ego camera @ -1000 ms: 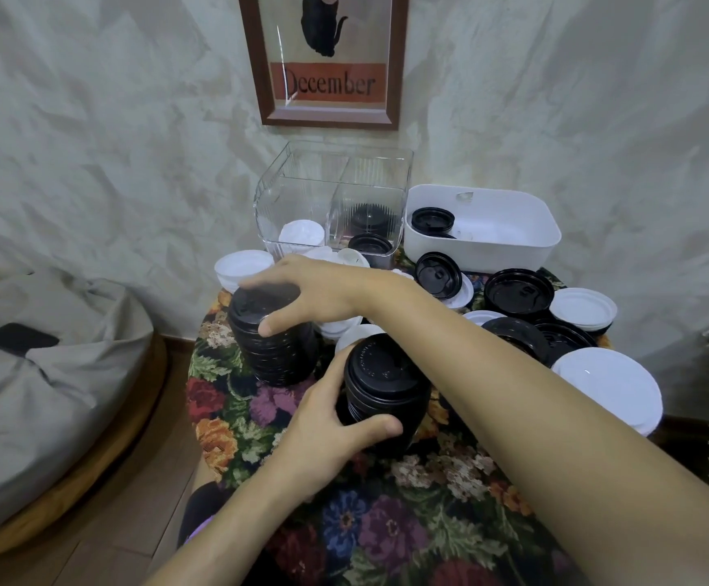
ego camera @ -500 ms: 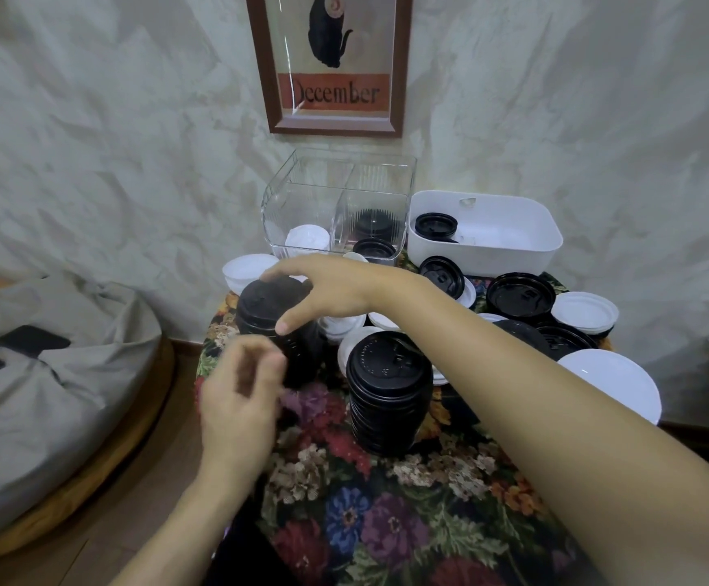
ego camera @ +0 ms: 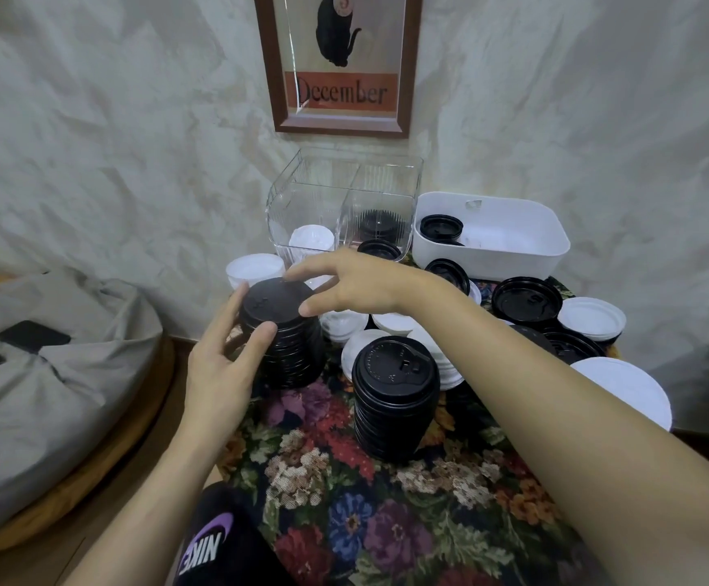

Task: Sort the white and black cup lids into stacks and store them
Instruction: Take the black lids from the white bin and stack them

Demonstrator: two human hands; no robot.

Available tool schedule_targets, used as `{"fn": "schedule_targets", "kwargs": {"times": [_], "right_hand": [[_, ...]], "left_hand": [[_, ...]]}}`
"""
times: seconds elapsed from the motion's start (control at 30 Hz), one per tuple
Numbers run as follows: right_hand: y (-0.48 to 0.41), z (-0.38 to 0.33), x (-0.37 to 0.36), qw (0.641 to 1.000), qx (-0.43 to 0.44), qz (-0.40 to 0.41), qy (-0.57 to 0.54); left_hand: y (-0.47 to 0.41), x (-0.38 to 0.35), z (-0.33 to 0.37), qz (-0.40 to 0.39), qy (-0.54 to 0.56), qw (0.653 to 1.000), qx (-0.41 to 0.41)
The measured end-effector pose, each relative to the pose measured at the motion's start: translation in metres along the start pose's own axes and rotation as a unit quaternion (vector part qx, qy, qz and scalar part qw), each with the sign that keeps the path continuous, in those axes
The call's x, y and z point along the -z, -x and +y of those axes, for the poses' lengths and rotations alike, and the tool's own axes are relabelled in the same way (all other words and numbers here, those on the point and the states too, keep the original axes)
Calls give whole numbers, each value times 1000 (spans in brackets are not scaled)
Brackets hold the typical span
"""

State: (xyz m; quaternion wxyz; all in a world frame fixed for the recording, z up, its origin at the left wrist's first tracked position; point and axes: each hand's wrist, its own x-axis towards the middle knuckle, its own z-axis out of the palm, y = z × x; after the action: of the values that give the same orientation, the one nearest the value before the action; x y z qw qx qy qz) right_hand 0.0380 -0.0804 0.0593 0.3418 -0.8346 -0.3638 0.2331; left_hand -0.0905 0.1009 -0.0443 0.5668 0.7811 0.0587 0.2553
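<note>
Left hand (ego camera: pixel 217 365) and right hand (ego camera: pixel 357 285), fingers spread, gripping nothing, flank the leaning black lid stack (ego camera: pixel 297 357); we should clasp low and square it.

Black: lid stack (ego camera: pixel 289 344) between left hand (ego camera: pixel 217 370) and right hand (ego camera: pixel 357 285), second stack (ego camera: pixel 395 399) right of left hand. White: lids (ego camera: pixel 255 266) beyond left hand. Multicolour floral: table (ego camera: pixel 365 501).

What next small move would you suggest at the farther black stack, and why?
Probably close both hands on the farther black stack and lift it: the left hand flanks its side, the right hand hovers over its top, neither gripping.
</note>
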Motion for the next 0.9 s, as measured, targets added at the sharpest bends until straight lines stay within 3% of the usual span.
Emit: {"fn": "schedule_targets", "kwargs": {"times": [0.27,0.5,0.9], "right_hand": [[-1,-1,-10,999,-15,3,36],[3,0,-13,996,-15,4,83],[4,19,-19,1000,-8,19,-2]], "left_hand": [[0,1,-13,-6,-9,1000,-5],[0,1,-18,-23,-121,992,-34],[2,-3,-12,-9,-104,994,-20]]}}
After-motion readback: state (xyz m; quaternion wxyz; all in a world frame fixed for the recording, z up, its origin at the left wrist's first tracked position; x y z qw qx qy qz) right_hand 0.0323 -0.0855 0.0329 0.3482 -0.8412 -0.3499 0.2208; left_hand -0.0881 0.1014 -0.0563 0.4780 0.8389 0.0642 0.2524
